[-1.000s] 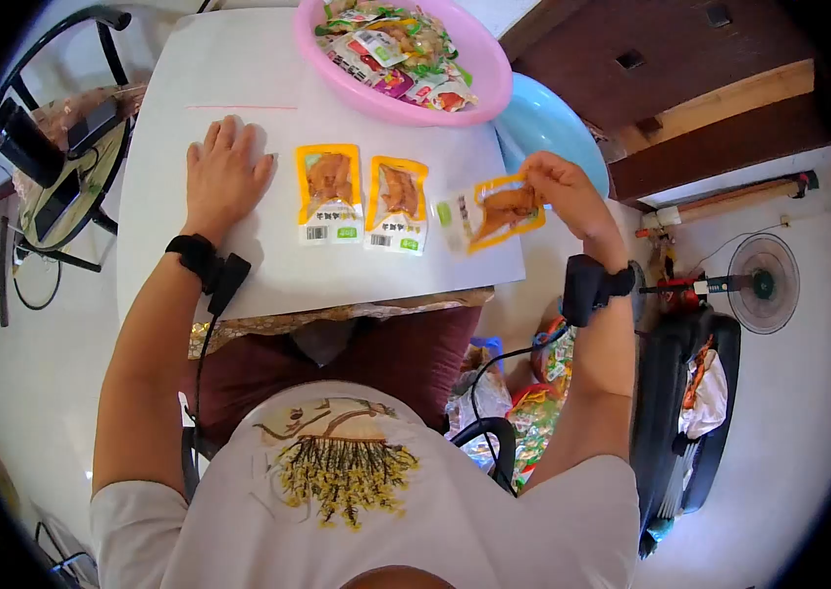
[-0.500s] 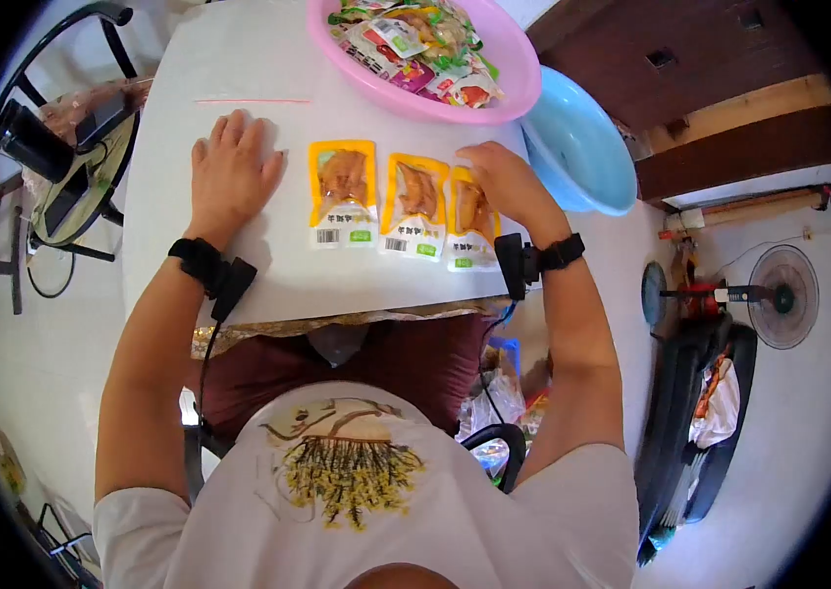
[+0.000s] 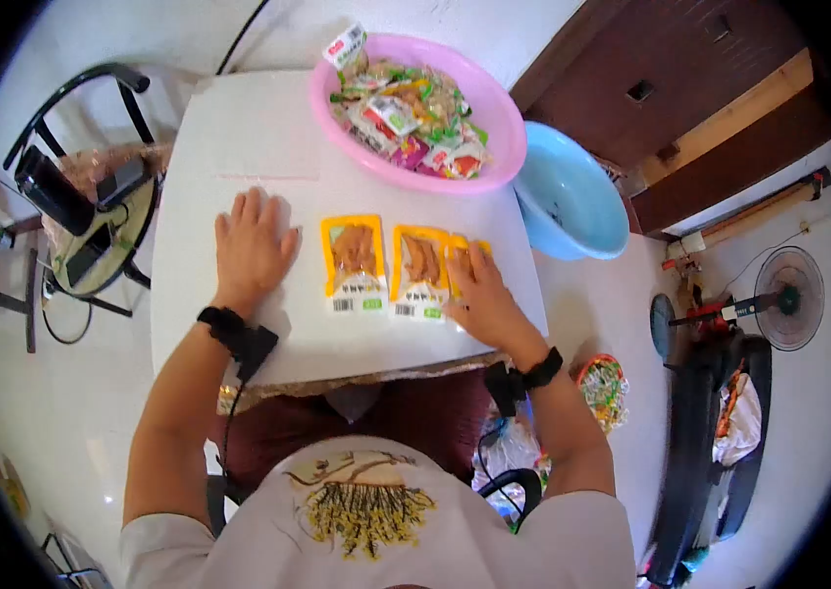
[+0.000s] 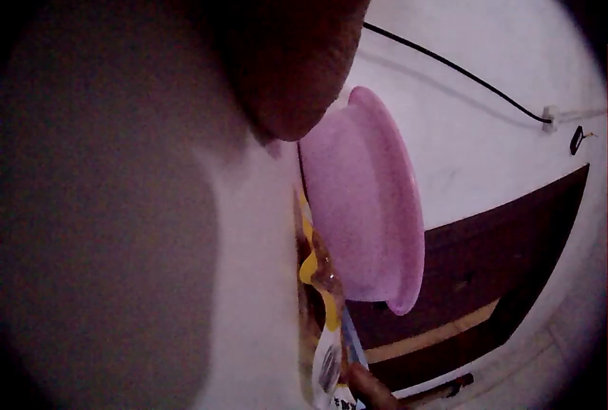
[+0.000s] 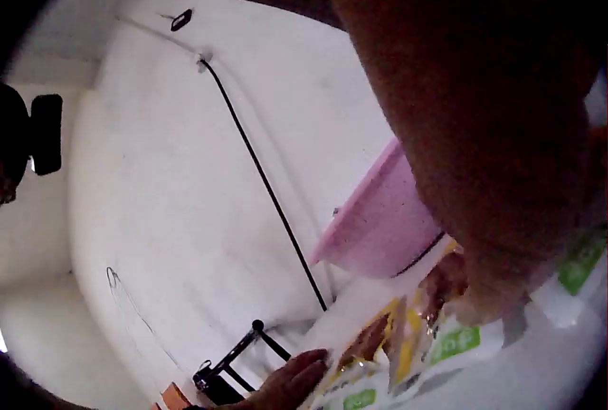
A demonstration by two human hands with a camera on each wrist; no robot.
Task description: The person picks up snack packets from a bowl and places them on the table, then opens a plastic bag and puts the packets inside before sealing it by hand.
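Three yellow-edged snack packets with brown food in clear windows lie in a row on the white table. The left packet (image 3: 355, 257) stands a little apart, while the middle packet (image 3: 418, 275) sits close to the right packet (image 3: 458, 253). My right hand (image 3: 490, 306) rests over the right packet with fingers extended, hiding most of it. Palm down to the left of the row, my left hand (image 3: 257, 260) lies on the table with its fingers straight, holding nothing. In the left wrist view a packet (image 4: 328, 296) shows edge-on beyond that hand.
A pink basin (image 3: 489, 108) heaped with mixed snack packets stands at the table's back right. Beside it, off the table's right side, is a light blue basin (image 3: 572, 201). A black-framed chair (image 3: 126, 98) stands at the left; a fan (image 3: 790, 297) is far right.
The right hand has brought the third packet from the right, set it down beside the middle one, and now rests on it. The left hand stays put. The head view has tilted upward.
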